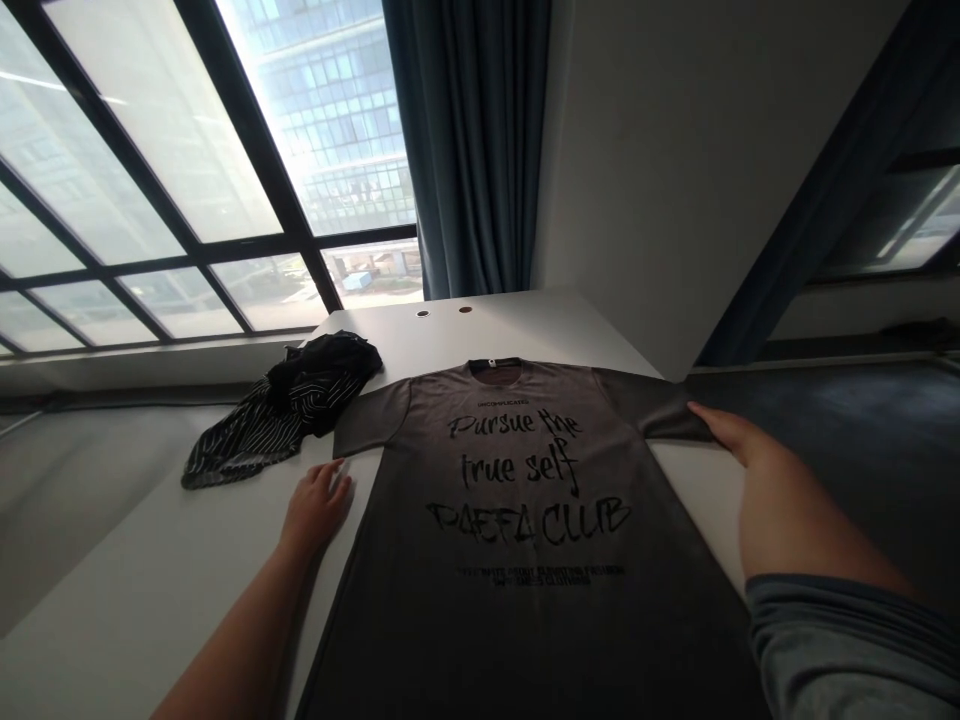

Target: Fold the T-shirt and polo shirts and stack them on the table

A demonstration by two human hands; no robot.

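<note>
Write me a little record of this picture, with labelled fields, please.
Garment: dark grey-brown short-sleeved fabric T-shirt, spread flat, black lettering facing up
Left hand: bare left hand at the hem of the nearer sleeve; grip unclear
Right hand: bare right hand at the opposite sleeve; grip unclear
Beside shirt: crumpled black fabric with white stripes, to the left
Surface: smooth white table
Background: blue fabric curtain, dark-framed glass window
</note>
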